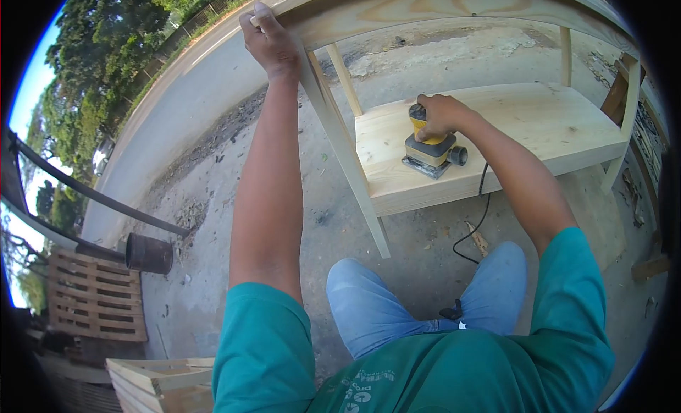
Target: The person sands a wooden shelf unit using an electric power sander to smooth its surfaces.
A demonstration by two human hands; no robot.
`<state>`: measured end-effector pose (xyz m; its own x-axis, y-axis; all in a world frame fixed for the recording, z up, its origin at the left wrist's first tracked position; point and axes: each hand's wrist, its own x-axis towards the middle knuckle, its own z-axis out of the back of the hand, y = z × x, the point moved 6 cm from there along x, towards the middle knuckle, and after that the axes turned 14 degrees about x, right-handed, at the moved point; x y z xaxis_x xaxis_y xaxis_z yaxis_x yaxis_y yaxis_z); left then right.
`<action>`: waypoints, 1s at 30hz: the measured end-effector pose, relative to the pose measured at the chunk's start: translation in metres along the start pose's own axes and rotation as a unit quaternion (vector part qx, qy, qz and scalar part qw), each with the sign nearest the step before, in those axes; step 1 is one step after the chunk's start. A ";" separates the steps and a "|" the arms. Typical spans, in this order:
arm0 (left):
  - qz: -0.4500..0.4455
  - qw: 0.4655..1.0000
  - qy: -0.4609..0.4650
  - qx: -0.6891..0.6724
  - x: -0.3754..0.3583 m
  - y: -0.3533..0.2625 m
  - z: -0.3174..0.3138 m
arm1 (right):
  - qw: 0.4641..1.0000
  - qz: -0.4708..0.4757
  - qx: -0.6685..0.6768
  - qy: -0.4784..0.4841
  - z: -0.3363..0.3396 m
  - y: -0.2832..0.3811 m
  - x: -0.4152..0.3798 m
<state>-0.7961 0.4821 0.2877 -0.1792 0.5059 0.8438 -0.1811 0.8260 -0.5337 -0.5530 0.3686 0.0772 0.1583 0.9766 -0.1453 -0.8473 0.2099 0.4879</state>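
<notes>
My right hand [447,116] is wrapped around the top of a yellow and black electric sander [428,152]. The sander's flat pad rests on the lower wooden shelf [518,122] of a pale wooden table, near its front left part. A black cord [485,200] hangs from it over the shelf's front edge. Up at the table's top left corner, my left hand [272,42] grips the upper wooden rail [369,21], fingers curled over the edge and partly hidden. One table leg [347,157] slants down just below that hand.
Concrete ground [284,221] lies around the table, with a road beyond. A rusty bucket [149,253] and a wooden pallet [92,299] stand at left. Another wooden piece [159,377] is at lower left. Scrap wood [642,122] lies at right.
</notes>
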 end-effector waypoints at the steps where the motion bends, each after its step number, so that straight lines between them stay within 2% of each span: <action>1: 0.000 1.000 0.001 -0.002 0.000 -0.002 0.000 | 0.999 0.004 0.034 0.004 -0.002 0.006 0.001; 2: -0.006 1.000 0.000 0.001 -0.002 -0.005 0.001 | 0.998 0.007 0.068 0.011 -0.006 0.010 -0.002; 4: -0.018 1.000 -0.005 0.005 -0.007 -0.011 0.007 | 0.968 -0.015 0.246 -0.053 -0.003 0.006 -0.014; 6: -0.022 1.000 -0.007 0.011 -0.013 -0.010 0.014 | 0.891 -0.042 0.439 -0.108 -0.014 -0.006 -0.021; 8: -0.018 1.000 -0.001 -0.013 -0.017 -0.018 0.015 | 0.764 -0.003 0.634 -0.124 -0.038 0.002 -0.035; 10: -0.004 0.998 0.011 -0.065 -0.027 -0.035 0.017 | 0.710 0.008 0.699 -0.079 -0.061 0.021 -0.046; 11: 0.000 0.998 0.011 -0.065 -0.027 -0.037 0.018 | 0.702 0.011 0.708 -0.075 -0.064 0.026 -0.050; 16: -0.002 0.998 0.005 -0.065 -0.039 -0.047 0.029 | 0.683 0.021 0.728 -0.050 -0.041 0.046 -0.045; 21: -0.027 0.999 0.008 -0.044 -0.037 -0.034 0.033 | 0.775 0.038 0.631 -0.009 0.013 0.072 -0.055; 24: -0.020 0.999 0.011 -0.049 -0.037 -0.037 0.030 | 0.792 0.004 0.610 0.015 0.023 0.071 -0.051; 30: -0.031 0.999 0.001 -0.043 -0.040 -0.035 0.035 | 0.769 0.067 0.635 0.032 0.031 0.074 -0.031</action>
<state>-0.8164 0.4240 0.2703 -0.1681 0.4532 0.8754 -0.1089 0.8741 -0.4734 -0.6051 0.3556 0.1445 0.0521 0.9977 -0.0433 0.3300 0.0238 0.9437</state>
